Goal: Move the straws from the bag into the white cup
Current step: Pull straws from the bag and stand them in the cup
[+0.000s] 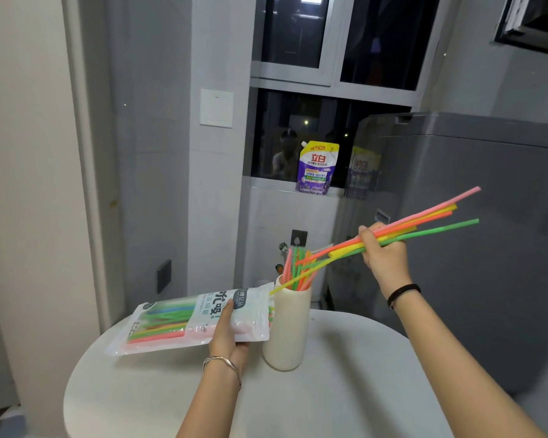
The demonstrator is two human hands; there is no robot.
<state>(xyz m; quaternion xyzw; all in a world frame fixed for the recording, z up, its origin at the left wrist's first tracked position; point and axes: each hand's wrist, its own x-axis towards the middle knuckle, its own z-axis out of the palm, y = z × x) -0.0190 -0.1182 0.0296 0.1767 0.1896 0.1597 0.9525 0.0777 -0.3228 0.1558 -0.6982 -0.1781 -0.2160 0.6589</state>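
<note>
My left hand [227, 338] grips a clear plastic bag [178, 320] of coloured straws, held level just above the table, its open end touching the white cup. The tall white cup [287, 330] stands upright on the table with several pink, green and orange straws [296, 268] standing in it. My right hand [385, 252] is up and to the right of the cup, closed around a bundle of straws [431, 221] in pink, orange, yellow and green. The bundle slants down to the left, and its lower tips reach the cup's rim.
The round white table [345, 384] fills the lower middle. A grey washing machine [475, 216] stands close on the right. A purple detergent pouch [317, 167] sits on the window sill behind. A wall and door frame run along the left.
</note>
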